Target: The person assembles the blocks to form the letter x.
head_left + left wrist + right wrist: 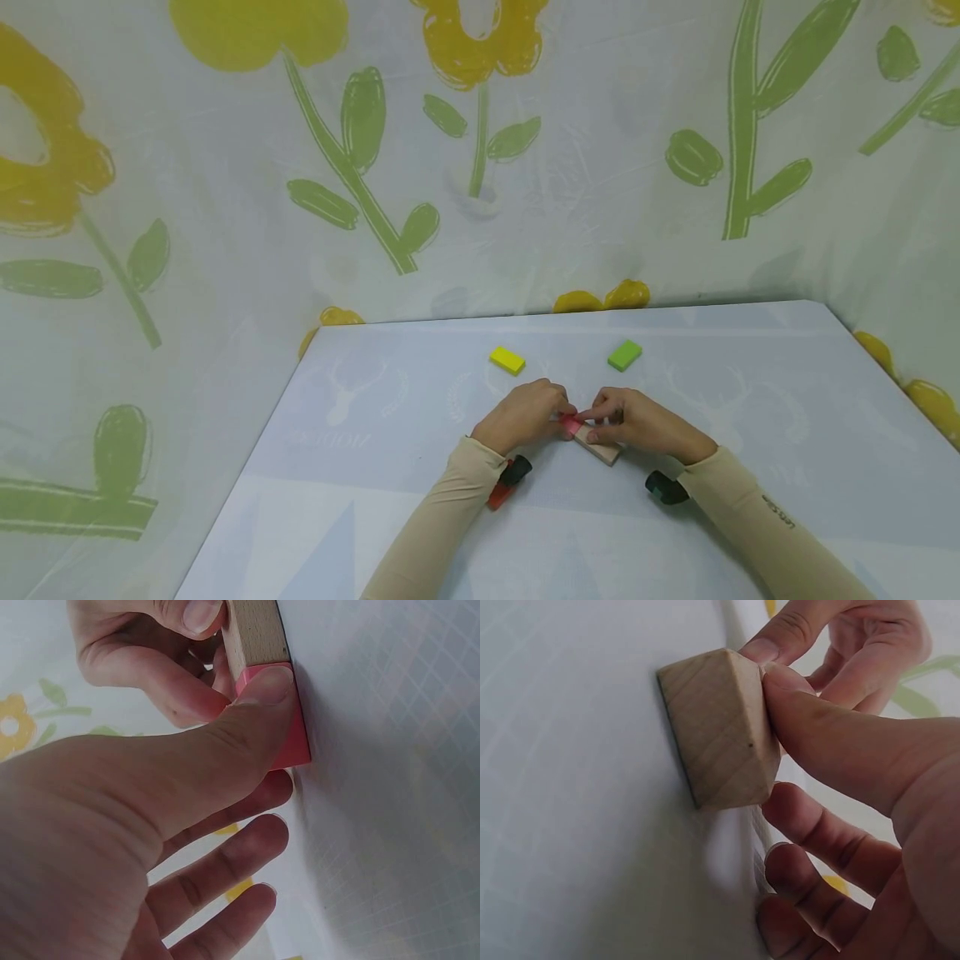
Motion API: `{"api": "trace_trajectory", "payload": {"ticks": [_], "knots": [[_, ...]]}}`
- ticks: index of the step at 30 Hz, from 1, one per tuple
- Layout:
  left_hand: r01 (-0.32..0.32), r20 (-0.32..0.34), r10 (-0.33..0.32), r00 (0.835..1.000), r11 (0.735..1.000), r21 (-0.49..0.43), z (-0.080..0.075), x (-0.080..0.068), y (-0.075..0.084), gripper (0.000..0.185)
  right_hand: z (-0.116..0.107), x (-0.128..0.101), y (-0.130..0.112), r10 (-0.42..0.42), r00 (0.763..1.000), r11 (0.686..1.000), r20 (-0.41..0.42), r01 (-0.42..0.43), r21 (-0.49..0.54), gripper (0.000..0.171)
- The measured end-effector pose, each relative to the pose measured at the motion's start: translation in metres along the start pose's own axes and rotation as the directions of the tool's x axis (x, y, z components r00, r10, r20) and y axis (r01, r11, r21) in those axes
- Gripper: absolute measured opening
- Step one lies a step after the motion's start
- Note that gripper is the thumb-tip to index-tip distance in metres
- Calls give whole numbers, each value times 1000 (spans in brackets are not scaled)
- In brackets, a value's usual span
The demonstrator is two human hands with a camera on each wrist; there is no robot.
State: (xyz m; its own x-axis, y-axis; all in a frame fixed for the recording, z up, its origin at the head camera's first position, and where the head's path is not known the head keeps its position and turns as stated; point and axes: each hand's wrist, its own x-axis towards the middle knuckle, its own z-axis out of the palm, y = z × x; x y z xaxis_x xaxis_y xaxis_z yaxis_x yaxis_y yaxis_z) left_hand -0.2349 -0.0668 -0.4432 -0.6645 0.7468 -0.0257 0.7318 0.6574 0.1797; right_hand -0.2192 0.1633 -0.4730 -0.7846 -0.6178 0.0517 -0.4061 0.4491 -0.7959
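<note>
In the head view, a plain wooden block [597,450] and a smaller-looking pink block [572,425] lie end to end at the tabletop. My left hand [525,412] pinches the pink block, its thumb on the near side of the pink paint [300,742] in the left wrist view. My right hand [648,425] holds the wooden block, with the thumb along one side and the fingers around the other. The right wrist view shows the bare end of the wooden block [712,731]. Both hands' fingertips meet near the join.
Behind the hands lie a yellow block [507,360] and a green block [625,356]. An orange-red block [500,497] sits under the left wrist, partly hidden by the black wrist camera [516,470]. A flower-printed curtain [600,208] stands behind the white table [337,517].
</note>
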Motion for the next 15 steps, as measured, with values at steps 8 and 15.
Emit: {"api": "trace_trajectory", "payload": {"ticks": [8, 15], "knots": [[1, 2, -1, 1000, 1000, -6, 1, -1, 0, 25, -1, 0, 0, 10, 1000, 1000, 3, -9, -24, 31], [-5, -3, 5, 1000, 1000, 3, 0, -1, 0, 24, 0, 0, 0, 27, 1000, 999, -4, -27, -38, 29]]}}
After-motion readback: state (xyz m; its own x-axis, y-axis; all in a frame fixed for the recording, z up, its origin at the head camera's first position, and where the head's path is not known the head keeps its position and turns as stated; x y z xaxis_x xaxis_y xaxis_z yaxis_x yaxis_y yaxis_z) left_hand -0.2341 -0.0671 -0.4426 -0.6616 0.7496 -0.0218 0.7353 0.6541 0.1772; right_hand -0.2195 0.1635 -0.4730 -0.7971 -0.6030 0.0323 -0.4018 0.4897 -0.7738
